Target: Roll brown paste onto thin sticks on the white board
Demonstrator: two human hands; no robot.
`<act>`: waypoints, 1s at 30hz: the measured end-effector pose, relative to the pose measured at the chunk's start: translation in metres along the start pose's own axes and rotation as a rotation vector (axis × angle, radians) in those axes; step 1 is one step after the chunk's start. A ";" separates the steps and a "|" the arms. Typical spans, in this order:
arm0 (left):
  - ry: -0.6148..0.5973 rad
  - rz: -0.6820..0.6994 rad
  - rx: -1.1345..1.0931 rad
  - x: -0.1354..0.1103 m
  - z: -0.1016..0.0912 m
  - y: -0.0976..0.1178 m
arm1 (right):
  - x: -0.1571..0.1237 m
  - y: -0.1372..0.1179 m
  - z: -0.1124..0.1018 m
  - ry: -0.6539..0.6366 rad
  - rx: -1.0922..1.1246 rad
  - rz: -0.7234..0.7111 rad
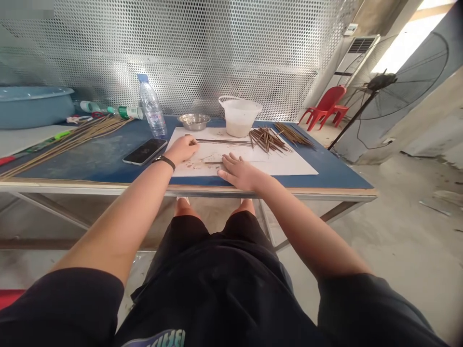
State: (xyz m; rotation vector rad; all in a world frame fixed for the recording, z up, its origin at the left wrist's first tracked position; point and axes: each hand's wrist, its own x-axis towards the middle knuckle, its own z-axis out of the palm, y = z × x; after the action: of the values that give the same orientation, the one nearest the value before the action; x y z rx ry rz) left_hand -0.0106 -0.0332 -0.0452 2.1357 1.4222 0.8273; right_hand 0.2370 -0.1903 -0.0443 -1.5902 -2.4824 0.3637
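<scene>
My right hand lies flat, fingers stretched, on a white sheet over a thin brown stick whose left end sticks out beyond the fingers. My left hand rests at the sheet's left side with its fingers curled together; whatever they may hold is hidden. Just right of it, several long, thin dark sticks lie side by side across the sheet. A loose pile of brown sticks lies at the right, partly on the sheet. Brown smears mark the paper between my hands.
Behind the sheet stand a metal bowl and a white bucket. A phone, a water bottle and long tan sticks are to the left, with a blue basin beyond. More sticks lie at right.
</scene>
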 end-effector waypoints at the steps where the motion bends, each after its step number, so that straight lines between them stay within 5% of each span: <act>1: 0.003 0.004 -0.002 0.001 0.000 -0.001 | -0.009 0.000 0.001 0.014 0.009 -0.004; 6: 0.007 -0.007 -0.021 0.000 0.000 -0.001 | -0.024 -0.003 0.000 0.075 -0.005 0.087; 15: -0.002 -0.034 -0.021 -0.005 -0.001 0.007 | 0.028 0.002 -0.005 -0.022 -0.126 0.177; 24: -0.004 0.012 0.024 -0.003 -0.001 0.003 | -0.029 -0.022 0.003 -0.007 -0.192 0.160; 30: 0.009 0.027 0.005 0.002 0.001 -0.005 | 0.013 -0.009 -0.005 -0.004 -0.146 0.231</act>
State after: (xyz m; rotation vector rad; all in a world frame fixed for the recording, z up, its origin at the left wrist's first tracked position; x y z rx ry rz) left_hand -0.0123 -0.0293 -0.0487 2.1621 1.4038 0.8449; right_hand 0.2258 -0.1817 -0.0365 -1.9422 -2.3817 0.2196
